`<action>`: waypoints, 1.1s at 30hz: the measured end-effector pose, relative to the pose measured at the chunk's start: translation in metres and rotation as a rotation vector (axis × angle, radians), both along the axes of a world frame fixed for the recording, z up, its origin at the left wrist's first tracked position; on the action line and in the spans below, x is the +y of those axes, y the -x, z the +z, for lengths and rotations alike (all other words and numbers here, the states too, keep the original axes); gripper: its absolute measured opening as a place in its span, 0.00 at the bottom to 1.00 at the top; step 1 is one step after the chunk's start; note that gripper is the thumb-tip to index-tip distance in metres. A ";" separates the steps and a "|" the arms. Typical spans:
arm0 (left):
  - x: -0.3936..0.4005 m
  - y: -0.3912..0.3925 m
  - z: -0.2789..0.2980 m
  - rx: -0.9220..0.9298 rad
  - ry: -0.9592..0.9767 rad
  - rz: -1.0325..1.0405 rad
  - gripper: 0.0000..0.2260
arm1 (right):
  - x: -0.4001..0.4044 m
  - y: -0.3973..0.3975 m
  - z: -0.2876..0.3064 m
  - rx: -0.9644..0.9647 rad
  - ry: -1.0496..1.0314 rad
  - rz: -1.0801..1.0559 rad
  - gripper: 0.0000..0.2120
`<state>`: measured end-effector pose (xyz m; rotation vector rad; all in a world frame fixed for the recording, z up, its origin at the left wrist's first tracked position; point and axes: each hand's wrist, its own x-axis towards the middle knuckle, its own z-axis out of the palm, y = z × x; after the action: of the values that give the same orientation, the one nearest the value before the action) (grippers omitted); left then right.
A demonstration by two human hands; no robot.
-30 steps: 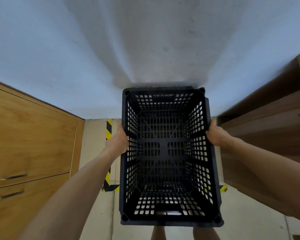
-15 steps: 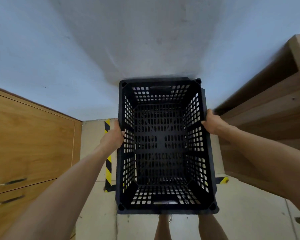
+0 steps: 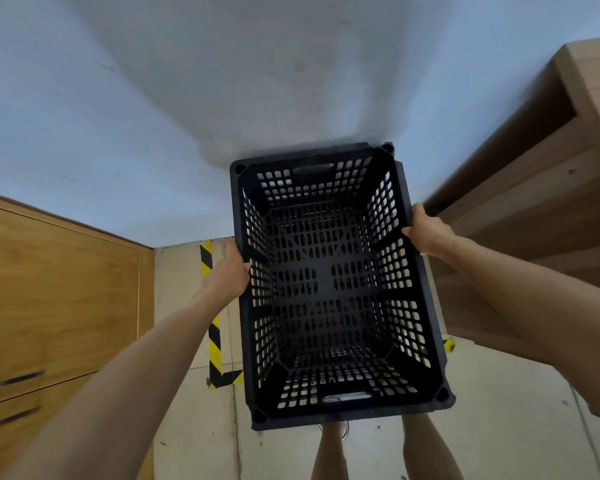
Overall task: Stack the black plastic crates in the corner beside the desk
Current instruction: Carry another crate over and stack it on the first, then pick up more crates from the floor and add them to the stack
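Note:
An empty black plastic crate with perforated walls and floor fills the middle of the head view, its open top facing me. My left hand grips the rim of its left long side, and my right hand grips the rim of the right long side. The crate hangs above the floor, tilted slightly clockwise, with its far end near the pale wall. A second dark edge shows just outside the crate's right wall; I cannot tell if that is another crate below it.
A wooden desk stands close on the right. A wooden cabinet with drawer handles stands on the left. Yellow-and-black tape marks the pale floor beside the crate. A pale blue wall closes the corner. My legs show below the crate.
The crate has moved forward toward the wall and a little right, and it has turned slightly clockwise. Both hands keep the same grip on its sides.

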<state>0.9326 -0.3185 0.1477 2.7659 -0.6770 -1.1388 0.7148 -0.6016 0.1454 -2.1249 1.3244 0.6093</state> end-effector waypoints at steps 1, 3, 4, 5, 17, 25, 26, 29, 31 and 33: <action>0.000 -0.001 0.000 -0.011 -0.013 -0.006 0.19 | 0.001 0.000 0.000 -0.003 -0.001 -0.005 0.18; 0.001 -0.002 0.002 -0.033 -0.043 -0.020 0.19 | 0.005 0.000 0.000 -0.014 -0.008 -0.017 0.18; 0.001 -0.002 0.002 -0.040 -0.046 -0.022 0.19 | 0.006 0.001 -0.001 -0.021 -0.010 -0.023 0.18; 0.002 -0.002 0.002 -0.044 -0.043 -0.022 0.19 | 0.007 0.002 -0.001 -0.031 -0.011 -0.027 0.17; -0.010 -0.011 0.040 -0.152 -0.049 -0.205 0.29 | 0.017 0.008 0.028 0.058 0.084 0.186 0.27; -0.065 -0.001 0.131 -0.204 -0.020 -0.525 0.27 | 0.009 0.014 0.141 0.107 -0.038 0.383 0.19; -0.073 0.003 0.144 -0.211 -0.015 -0.556 0.27 | 0.009 0.016 0.159 0.103 -0.050 0.395 0.18; -0.099 0.020 0.185 -0.242 -0.001 -0.679 0.25 | 0.016 0.031 0.208 0.052 -0.020 0.405 0.17; -0.116 0.036 0.212 -0.264 0.017 -0.774 0.24 | 0.021 0.046 0.237 0.035 -0.016 0.403 0.17; -0.136 0.055 0.240 -0.297 0.048 -0.871 0.23 | 0.022 0.066 0.264 0.052 -0.023 0.411 0.17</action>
<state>0.8773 -0.4544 0.3873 2.6379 -2.0305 -0.7354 0.6484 -0.5798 0.4098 -2.3938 0.9000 0.8427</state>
